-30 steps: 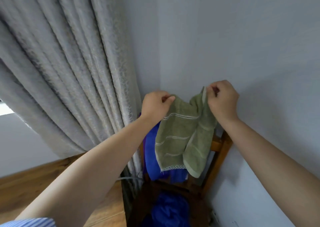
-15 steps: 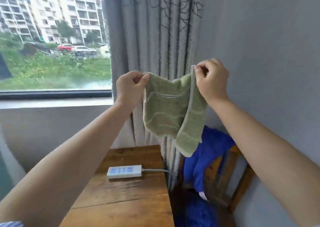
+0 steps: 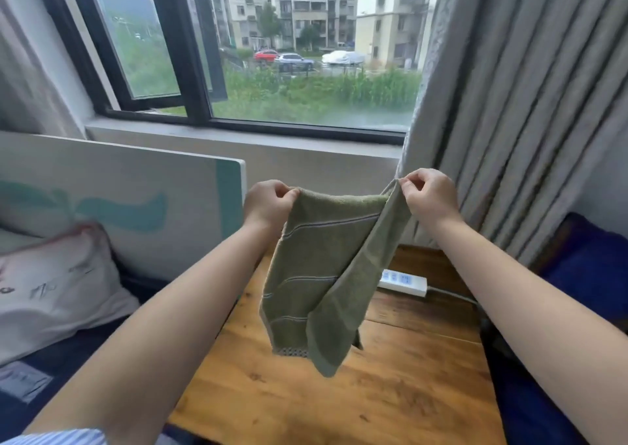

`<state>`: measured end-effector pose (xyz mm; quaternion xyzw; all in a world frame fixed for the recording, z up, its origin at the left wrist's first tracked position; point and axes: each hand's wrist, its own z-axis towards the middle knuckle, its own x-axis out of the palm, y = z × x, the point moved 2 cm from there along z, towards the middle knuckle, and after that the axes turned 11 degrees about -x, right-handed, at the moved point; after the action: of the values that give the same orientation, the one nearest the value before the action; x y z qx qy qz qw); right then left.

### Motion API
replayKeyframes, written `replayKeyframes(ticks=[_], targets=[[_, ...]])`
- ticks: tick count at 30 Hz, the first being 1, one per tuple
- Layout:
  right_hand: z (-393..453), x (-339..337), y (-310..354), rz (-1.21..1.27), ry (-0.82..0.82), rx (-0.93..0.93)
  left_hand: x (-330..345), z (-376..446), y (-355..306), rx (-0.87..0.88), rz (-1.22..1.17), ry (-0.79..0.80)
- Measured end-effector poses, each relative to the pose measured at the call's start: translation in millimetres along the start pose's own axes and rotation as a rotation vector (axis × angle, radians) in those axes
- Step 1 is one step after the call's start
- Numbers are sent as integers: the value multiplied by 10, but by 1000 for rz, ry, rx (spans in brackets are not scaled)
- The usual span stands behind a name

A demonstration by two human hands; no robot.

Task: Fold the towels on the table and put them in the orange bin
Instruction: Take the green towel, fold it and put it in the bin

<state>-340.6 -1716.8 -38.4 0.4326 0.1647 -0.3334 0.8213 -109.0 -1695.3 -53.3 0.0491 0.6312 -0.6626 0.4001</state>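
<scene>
From the head view, the left hand (image 3: 268,201) has its fingers (image 3: 283,191) curled in, thumb against forefinger, pinching the left top corner of the green towel (image 3: 316,274). The right hand (image 3: 430,195) does the same at the right top corner: its fingers (image 3: 413,186) are bent and nip the cloth edge between thumb and fingertips. Neither hand is slack; both are grasping the towel.

Both forearms reach forward and upward from the lower corners of the view, bare to the elbow, with a striped blue sleeve (image 3: 57,438) showing at the left arm's near end. The hands are raised to about the same height, apart from each other, knuckles toward the camera.

The towel hangs in the air above the wooden bench (image 3: 390,393), clear of its top. Its upper edge stretches between the two hands with a slight sag. The cloth is olive green with thin pale stripes across it and a patterned band at the lower hem. The right part folds inward and falls in a long drape, so the towel narrows toward its lowest point.

Behind the towel, on the bench, lies a white power strip (image 3: 404,281) with its cable running off to the right. Left of the towel stand a white headboard (image 3: 136,186) and a pillow (image 3: 51,288). Right of the towel hangs a grey curtain (image 3: 526,105), and beyond it is a window (image 3: 272,54).
</scene>
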Motion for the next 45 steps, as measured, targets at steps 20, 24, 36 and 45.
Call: replayKeyframes(ticks=[20,24,36,45], targets=[[-1211,2180,-1427,54,546,584,1073,302,2237,-374,599,508],[-1768,2464,-1695,-158,777,731,1357,-28,2777,-395,695,747],[-2224,2871,-1459,-617,631,507,1330,78,3649,-256,599,621],[-2281,2978,-1679,-561,470,518,1933,72,3737,-106,606,622]])
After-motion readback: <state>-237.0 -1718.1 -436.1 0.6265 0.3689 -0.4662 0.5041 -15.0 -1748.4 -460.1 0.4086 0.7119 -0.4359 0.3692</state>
